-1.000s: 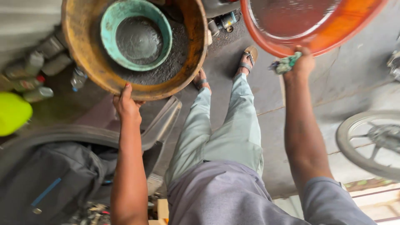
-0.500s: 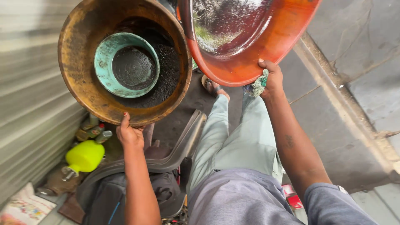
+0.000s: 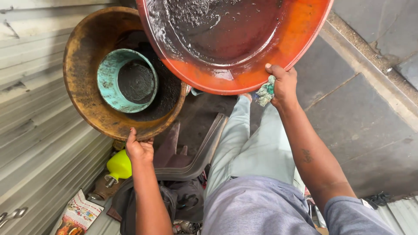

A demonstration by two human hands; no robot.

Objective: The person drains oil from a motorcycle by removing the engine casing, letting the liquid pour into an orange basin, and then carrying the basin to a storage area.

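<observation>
Head view, looking down: I see the left hand point(image 3: 139, 150) with its fingers clamped on the near rim of a rusty brown basin point(image 3: 87, 52), held tilted at left — a small teal bowl point(image 3: 109, 80) sits inside on dark sludge. At right, the right hand point(image 3: 283, 85) grips the near rim of a wet orange basin point(image 3: 300, 35) together with a greenish rag point(image 3: 265, 92). Both basins overlap above grey trousers point(image 3: 252, 148) and stone floor point(image 3: 357, 113).
</observation>
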